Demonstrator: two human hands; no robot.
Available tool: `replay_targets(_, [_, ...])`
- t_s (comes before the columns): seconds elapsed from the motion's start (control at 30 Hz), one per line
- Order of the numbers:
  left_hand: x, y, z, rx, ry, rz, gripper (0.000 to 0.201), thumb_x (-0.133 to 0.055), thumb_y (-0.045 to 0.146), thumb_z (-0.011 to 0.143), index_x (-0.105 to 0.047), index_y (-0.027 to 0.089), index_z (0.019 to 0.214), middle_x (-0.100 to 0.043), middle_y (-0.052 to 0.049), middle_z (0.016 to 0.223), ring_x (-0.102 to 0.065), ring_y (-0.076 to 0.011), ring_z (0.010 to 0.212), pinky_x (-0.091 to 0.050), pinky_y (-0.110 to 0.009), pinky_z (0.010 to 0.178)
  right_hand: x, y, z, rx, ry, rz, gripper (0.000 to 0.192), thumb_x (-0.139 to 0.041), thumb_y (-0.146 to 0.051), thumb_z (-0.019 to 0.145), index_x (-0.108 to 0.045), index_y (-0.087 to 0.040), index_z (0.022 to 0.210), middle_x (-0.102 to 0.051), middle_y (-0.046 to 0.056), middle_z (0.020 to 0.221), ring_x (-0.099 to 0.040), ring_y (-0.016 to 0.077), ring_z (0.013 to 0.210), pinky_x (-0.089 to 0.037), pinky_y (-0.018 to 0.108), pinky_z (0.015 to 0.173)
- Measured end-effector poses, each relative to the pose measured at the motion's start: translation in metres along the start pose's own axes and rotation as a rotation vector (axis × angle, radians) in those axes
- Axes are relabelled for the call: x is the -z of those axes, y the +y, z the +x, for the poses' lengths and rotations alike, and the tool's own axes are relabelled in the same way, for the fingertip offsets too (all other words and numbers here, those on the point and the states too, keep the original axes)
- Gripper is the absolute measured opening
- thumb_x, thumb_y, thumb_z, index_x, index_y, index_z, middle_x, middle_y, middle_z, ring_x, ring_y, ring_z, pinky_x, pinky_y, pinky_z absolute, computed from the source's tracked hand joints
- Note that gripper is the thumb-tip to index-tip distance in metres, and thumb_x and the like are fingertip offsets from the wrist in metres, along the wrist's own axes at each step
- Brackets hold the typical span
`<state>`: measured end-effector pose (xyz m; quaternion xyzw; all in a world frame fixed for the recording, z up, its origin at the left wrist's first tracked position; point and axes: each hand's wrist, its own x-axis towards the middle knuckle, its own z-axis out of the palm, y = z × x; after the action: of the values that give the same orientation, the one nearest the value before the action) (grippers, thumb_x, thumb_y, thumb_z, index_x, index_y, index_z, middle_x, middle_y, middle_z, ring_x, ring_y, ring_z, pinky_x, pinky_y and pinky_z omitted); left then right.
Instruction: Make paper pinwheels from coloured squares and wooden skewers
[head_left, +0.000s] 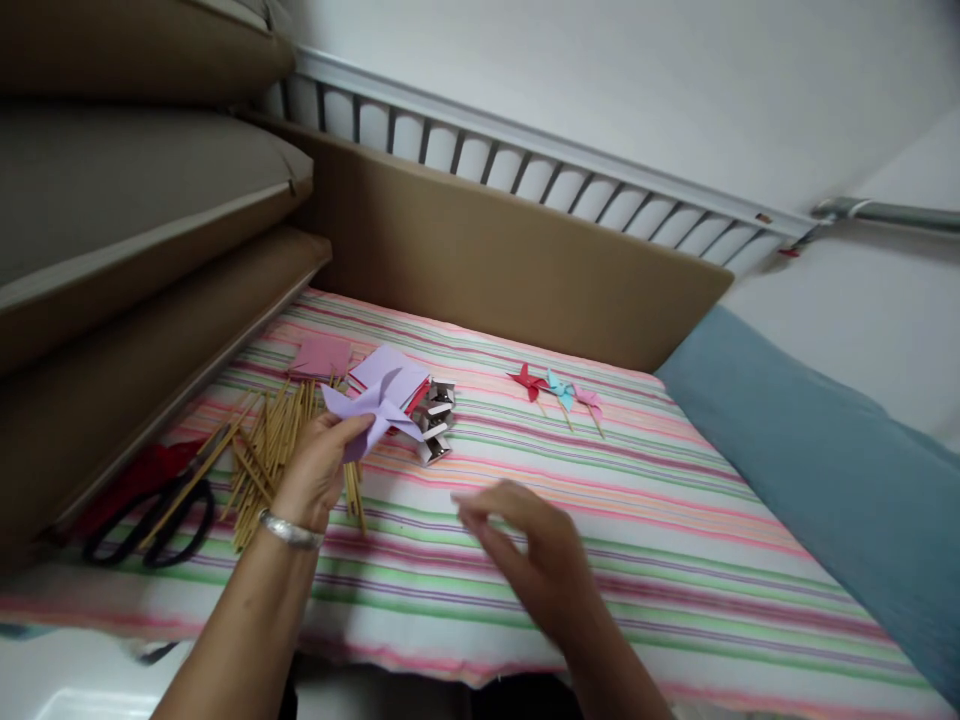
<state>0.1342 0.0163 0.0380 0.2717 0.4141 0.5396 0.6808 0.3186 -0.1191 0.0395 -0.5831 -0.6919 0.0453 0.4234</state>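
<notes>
Pinching a purple pinwheel above the sticks, the left hand grips while the right hand hovers open, empty, blurred.

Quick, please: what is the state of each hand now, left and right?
Left hand: closed on a folded purple paper pinwheel, above the wooden sticks.
Right hand: holds nothing visible; blurred, fingers loosely curled over the striped cloth.
</notes>
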Motion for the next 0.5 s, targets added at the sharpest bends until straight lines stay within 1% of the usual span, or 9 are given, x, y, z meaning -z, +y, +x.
replay_targets(0.07, [0.003, -0.002, 0.002, 0.026, 0.001, 0.017, 0.030, -0.079, 0.015, 0.044, -0.069, 0.010, 0.071, -0.070, -0.003, 0.065, -0.062, -0.0124, 0.057, -0.047, -0.019, 0.054, -0.022, 0.022, 0.020, -0.189, -0.136, -0.076, 0.017, -0.054, -0.023, 0.081, -0.071, -0.025, 0.082, -0.072, 0.001, 0.079, -0.065, 0.0158, 0.072, -0.050, 0.024, 0.064])
replay_targets(0.13, [0.006, -0.004, 0.003, 0.041, -0.003, 0.031, 0.030, -0.079, 0.016, 0.044, -0.069, 0.010, 0.071, -0.070, -0.004, 0.065, -0.062, -0.0129, 0.057, -0.047, -0.020, 0.055, -0.045, 0.044, 0.040, -0.378, -0.309, -0.258, 0.021, -0.050, -0.023, 0.083, -0.071, -0.027, 0.083, -0.072, 0.000, 0.084, -0.066, 0.0162, 0.078, -0.048, 0.024, 0.065])
replay_targets(0.17, [0.007, -0.005, 0.004, 0.045, -0.006, 0.034, 0.029, -0.079, 0.016, 0.044, -0.069, 0.010, 0.071, -0.071, -0.004, 0.065, -0.062, -0.0129, 0.057, -0.047, -0.020, 0.056, -0.056, 0.053, 0.050, -0.438, -0.390, -0.360, 0.022, -0.048, -0.024, 0.083, -0.070, -0.028, 0.085, -0.072, 0.000, 0.087, -0.066, 0.0171, 0.082, -0.047, 0.025, 0.067])
replay_targets(0.23, [0.008, -0.006, 0.006, 0.050, -0.024, 0.038, 0.029, -0.078, 0.017, 0.045, -0.069, 0.010, 0.071, -0.071, -0.004, 0.066, -0.063, -0.0130, 0.058, -0.047, -0.020, 0.057, -0.074, 0.064, 0.067, -0.505, -0.521, -0.510, 0.023, -0.047, -0.026, 0.083, -0.070, -0.028, 0.086, -0.071, 0.002, 0.089, -0.065, 0.0193, 0.086, -0.046, 0.027, 0.068])
replay_targets(0.27, [0.008, -0.007, 0.006, 0.054, -0.032, 0.043, 0.028, -0.078, 0.017, 0.045, -0.069, 0.010, 0.071, -0.071, -0.003, 0.066, -0.063, -0.0130, 0.058, -0.047, -0.020, 0.057, -0.081, 0.067, 0.075, -0.531, -0.563, -0.549, 0.022, -0.049, -0.028, 0.082, -0.070, -0.026, 0.086, -0.071, 0.004, 0.089, -0.065, 0.0209, 0.086, -0.045, 0.028, 0.068])
replay_targets(0.37, [0.004, -0.009, 0.006, 0.072, -0.050, 0.072, 0.026, -0.078, 0.017, 0.045, -0.069, 0.011, 0.069, -0.071, -0.003, 0.065, -0.062, -0.0128, 0.057, -0.046, -0.020, 0.056, -0.097, 0.067, 0.095, -0.616, -0.644, -0.578, 0.022, -0.057, -0.034, 0.076, -0.069, -0.023, 0.090, -0.070, 0.011, 0.092, -0.065, 0.0262, 0.086, -0.046, 0.032, 0.068])
replay_targets(0.43, [0.000, -0.011, 0.005, 0.083, -0.061, 0.093, 0.026, -0.077, 0.017, 0.044, -0.069, 0.011, 0.068, -0.070, -0.003, 0.064, -0.061, -0.0128, 0.055, -0.045, -0.021, 0.054, -0.104, 0.068, 0.105, -0.660, -0.693, -0.587, 0.026, -0.063, -0.035, 0.071, -0.069, -0.023, 0.093, -0.070, 0.012, 0.096, -0.065, 0.0288, 0.088, -0.047, 0.035, 0.068])
replay_targets(0.5, [-0.004, -0.012, 0.003, 0.095, -0.074, 0.118, 0.025, -0.077, 0.017, 0.044, -0.069, 0.011, 0.066, -0.070, -0.003, 0.061, -0.060, -0.0128, 0.052, -0.043, -0.021, 0.051, -0.109, 0.071, 0.109, -0.677, -0.728, -0.579, 0.026, -0.067, -0.032, 0.067, -0.069, -0.024, 0.092, -0.069, 0.011, 0.098, -0.064, 0.0296, 0.091, -0.047, 0.035, 0.069])
